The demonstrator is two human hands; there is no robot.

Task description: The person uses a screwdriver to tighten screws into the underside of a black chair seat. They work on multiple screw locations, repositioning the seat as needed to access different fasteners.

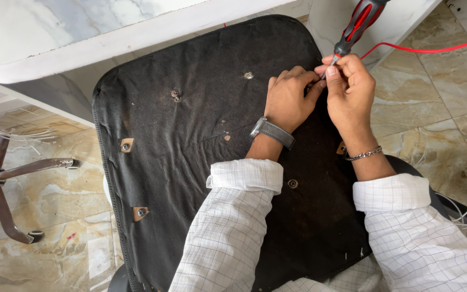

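Pinching the screwdriver [355, 26] shaft, your right hand [348, 86] aims it down-left; your left hand [288, 100], fingers curled, steadies its tip on the seat underside [190, 140].

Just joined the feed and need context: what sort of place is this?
Probably an indoor room serving as a furniture repair spot: polished marble-look floor tiles, an upturned black chair seat under the hands, a detached metal chair base on the floor beside it.

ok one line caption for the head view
Both hands, left hand and right hand, set a red screwdriver on an upturned black chair seat.
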